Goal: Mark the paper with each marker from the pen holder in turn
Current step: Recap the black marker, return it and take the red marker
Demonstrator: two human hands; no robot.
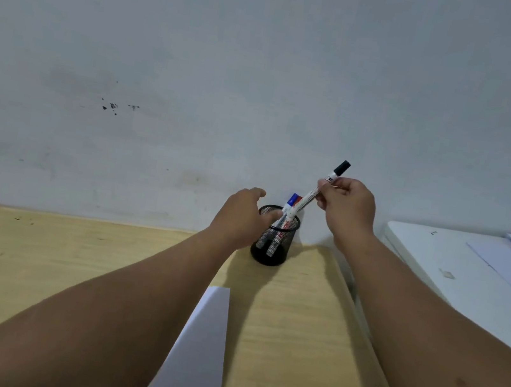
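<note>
Right hand (pixel 347 208) pinches the black-capped marker (pixel 318 191), tilted, its lower end at the mesh pen holder (pixel 274 240); a blue-capped marker (pixel 291 203) stands inside. Left hand (pixel 242 216) rests against the rim, fingers loose, gripping nothing. Paper (pixel 198 358) lies between the forearms on the wooden table (pixel 36 259); white cabinet (pixel 455 275) right, scuffed wall (pixel 200 67) behind.

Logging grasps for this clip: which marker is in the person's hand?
The black-capped marker, pinched by the right hand; the blue-capped marker stands in the pen holder.

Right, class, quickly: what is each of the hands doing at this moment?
Left hand: open, holding nothing, at the pen holder rim.
Right hand: closed on the black-capped marker.
</note>
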